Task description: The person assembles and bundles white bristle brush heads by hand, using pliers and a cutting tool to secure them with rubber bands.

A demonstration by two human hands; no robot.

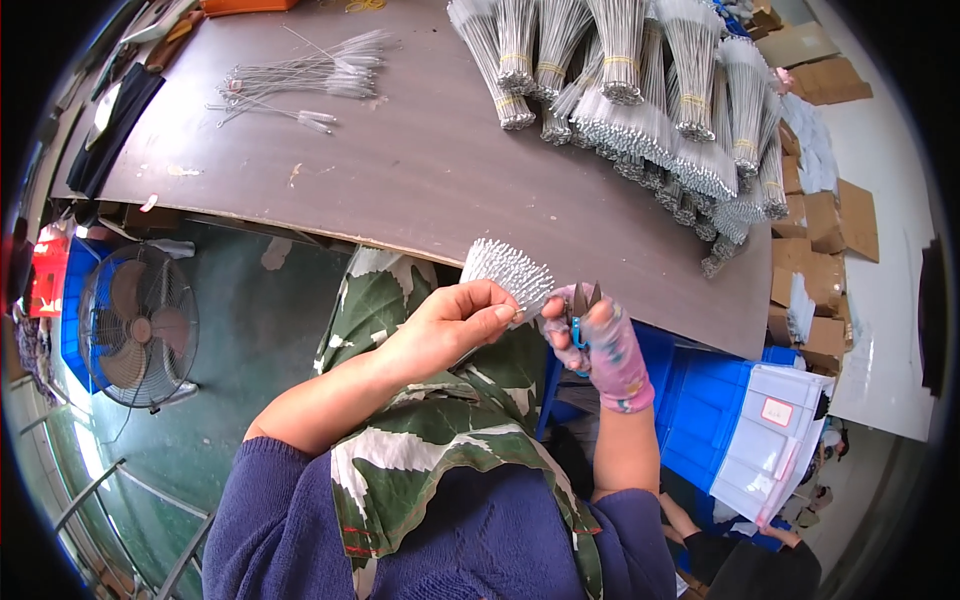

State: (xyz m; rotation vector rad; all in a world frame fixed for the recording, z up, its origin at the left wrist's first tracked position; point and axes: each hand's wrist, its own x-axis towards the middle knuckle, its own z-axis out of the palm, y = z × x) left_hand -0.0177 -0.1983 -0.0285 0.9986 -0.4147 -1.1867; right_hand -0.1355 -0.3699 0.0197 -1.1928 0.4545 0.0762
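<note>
**Bundle of wire brushes trimmed at table edge**

Brown tabletop (420,170) carried heaped, banded brush bundles (650,100) at its far right and loose brushes (300,80) at the far left. Just below its near edge, the left hand (450,325) clasped a fanned brush bundle (507,270). Beside it, the gloved right hand (605,350) gripped blue-handled scissors (580,315), blades touching the bundle's side.

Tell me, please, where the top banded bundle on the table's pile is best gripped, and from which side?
Probably at the yellow band round the bundle, coming from above: there the wires are cinched narrowest, while the ends flare out and neighbouring bundles crowd its sides on the table.
</note>
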